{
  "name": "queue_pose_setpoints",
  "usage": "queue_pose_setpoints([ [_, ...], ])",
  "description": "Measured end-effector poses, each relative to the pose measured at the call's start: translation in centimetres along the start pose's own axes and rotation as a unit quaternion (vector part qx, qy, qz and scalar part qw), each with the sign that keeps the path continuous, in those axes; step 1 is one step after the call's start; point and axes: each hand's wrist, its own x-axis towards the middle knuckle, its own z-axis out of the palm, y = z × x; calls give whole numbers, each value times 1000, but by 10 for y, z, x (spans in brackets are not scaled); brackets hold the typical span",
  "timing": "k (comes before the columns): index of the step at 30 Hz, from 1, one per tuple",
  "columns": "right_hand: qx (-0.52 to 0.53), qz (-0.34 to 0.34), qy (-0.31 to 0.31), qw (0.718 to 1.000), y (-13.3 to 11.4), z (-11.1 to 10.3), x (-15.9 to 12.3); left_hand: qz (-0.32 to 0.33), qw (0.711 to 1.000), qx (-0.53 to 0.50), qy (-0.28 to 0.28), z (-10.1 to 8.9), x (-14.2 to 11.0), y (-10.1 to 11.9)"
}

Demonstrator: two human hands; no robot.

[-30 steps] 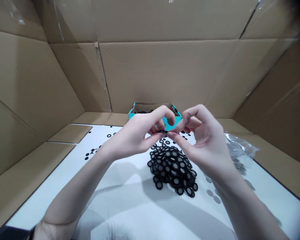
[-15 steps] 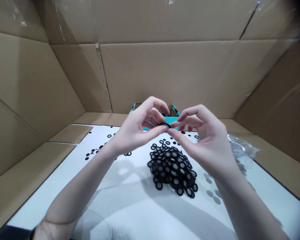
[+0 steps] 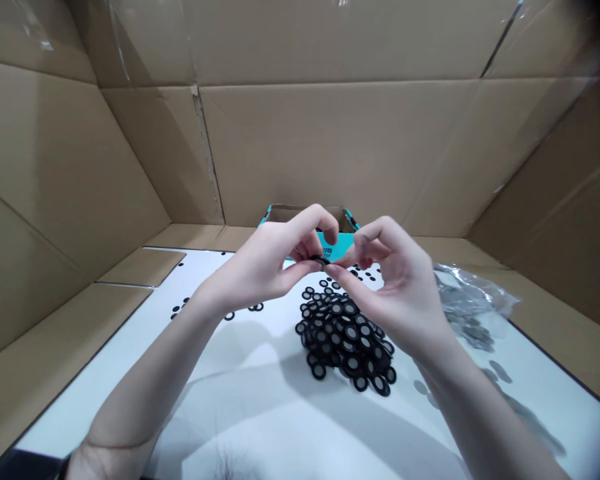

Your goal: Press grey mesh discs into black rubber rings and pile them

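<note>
Between my two hands, above the table, is a small black ring (image 3: 321, 261). My left hand (image 3: 285, 257) pinches it between thumb and fingers from the left. My right hand (image 3: 390, 273) presses thumb and index finger together at the ring's right edge; whatever else sits between those fingertips is too small to make out. Just below the hands lies a heap of black rings with grey centres (image 3: 347, 337), partly covered by my right hand.
Behind my hands stands a teal box (image 3: 337, 247). A clear plastic bag (image 3: 475, 293) with grey discs lies at the right, with loose grey discs (image 3: 500, 371) nearer me. Small black pieces (image 3: 256, 307) are scattered about the white table (image 3: 250, 413). Cardboard walls (image 3: 330, 147) enclose the table.
Both hands have moved slightly down and to the left with the ring. More of the teal box front and of the plastic bag shows now. The heap has stayed put.
</note>
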Motion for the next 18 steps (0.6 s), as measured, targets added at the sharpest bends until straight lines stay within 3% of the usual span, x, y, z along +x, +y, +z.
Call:
queue_pose_setpoints([
  [6,-62,-22,2,998,-2,-1,0,-24,999,-20,10,1,-1,2],
  [14,-31,6,7,999,-1,-2,2,-19,998,-46,34,5,2,3],
  [18,16,26,-1,1000,1,-3,2,-13,999,-47,20,6,2,3],
])
